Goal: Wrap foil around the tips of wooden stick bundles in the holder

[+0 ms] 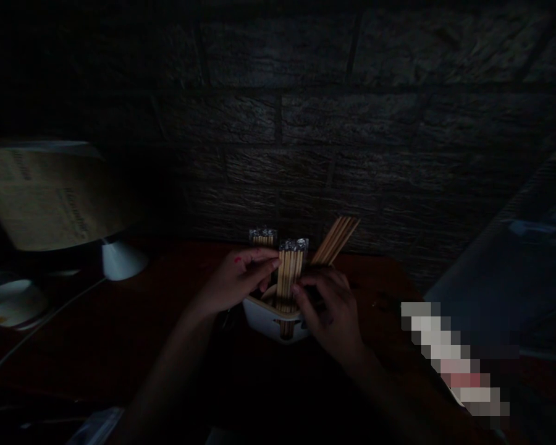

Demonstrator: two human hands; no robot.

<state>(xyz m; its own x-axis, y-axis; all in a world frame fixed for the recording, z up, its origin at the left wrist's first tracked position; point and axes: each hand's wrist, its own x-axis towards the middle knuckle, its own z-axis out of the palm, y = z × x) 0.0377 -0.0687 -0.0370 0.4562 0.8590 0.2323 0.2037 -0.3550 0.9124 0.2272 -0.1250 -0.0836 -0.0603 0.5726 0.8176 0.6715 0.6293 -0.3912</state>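
Brick wall (306,117) behind back edge of desk (162,284), wrapped chopsticks (288,272) upright in white basket (259,318), pinched by left hand (234,281) and right hand (331,306)

Bare forearms (185,346); slender fingers; small red marks (238,259) on the left hand (241,278).

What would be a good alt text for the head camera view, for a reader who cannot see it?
In a dim room, a left hand and a right hand hold a clear-wrapped bundle of thin wooden sticks over a white container. Behind are more sticks, a dark brick wall and, at left, a lamp.
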